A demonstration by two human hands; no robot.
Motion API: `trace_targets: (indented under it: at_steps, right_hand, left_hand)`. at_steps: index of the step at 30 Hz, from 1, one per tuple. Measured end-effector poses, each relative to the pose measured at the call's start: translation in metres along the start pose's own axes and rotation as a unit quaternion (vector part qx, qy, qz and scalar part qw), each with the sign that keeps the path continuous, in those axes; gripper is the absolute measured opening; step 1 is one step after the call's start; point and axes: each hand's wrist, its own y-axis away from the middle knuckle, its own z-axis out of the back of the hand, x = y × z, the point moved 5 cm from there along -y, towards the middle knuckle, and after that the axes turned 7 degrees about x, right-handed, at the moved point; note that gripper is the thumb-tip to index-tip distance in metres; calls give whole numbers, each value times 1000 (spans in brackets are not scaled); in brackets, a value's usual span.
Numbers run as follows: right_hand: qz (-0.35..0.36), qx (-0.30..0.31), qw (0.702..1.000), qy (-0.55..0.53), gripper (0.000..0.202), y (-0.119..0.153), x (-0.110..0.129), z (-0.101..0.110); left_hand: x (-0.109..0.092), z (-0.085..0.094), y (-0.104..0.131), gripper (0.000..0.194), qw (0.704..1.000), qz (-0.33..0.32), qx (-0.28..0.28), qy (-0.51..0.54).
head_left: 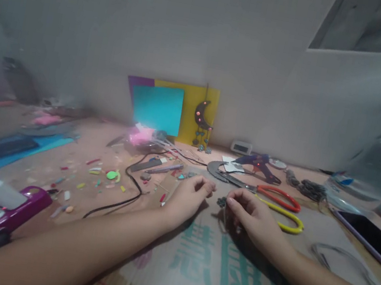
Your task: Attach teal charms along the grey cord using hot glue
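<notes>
My right hand (249, 215) is closed, its thumb and index finger pinching a small dark grey piece (222, 201) that pokes out to the left of the fingertips. A thin pale strand hangs below that pinch. Just to the left, my left hand (193, 194) has its fingers curled together; whatever they hold, if anything, is hidden. The two hands are a short gap apart over the printed sheet (188, 279). Behind my right hand lie scissors with one red-orange and one yellow handle (294, 224). A dark crescent ornament with hanging hearts (203, 115) stands against a yellow card.
At the back are a turquoise card (158, 107), a small white device (241, 147) and a dark glue gun (258, 164). A phone (376, 239) and a grey cord lie right. Left are a magenta tool (3, 217), a black cable (132, 197) and scattered coloured scraps.
</notes>
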Motion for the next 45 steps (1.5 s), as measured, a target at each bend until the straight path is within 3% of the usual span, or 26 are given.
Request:
trace_targets:
  at_steps: [6,12,18,26,37,45]
  right_hand:
    - [0,-8,1000,12,34,1,-6,3]
    - [-8,-6,1000,1,36,-1,-8,4]
    - [-6,-21,999,-36,36,-3,-7,6]
    - [-9,-43,999,-18,35,-3,-4,10]
    - [2,-74,997,-19,35,0,6,10]
    - [-15,-40,999,-25,34,0,7,7]
  left_hand:
    - [0,-5,-2,5,999,30,-6,44]
    - [-7,-9,0,18,998,32,17,56]
    - [-9,-11,2,35,998,-35,48,-6]
    - [-12,-15,4,18,993,-32,68,-90]
    - [-16,-12,7,16,990,-40,76,-111]
    - [-19,-12,8,15,990,-25,73,-119]
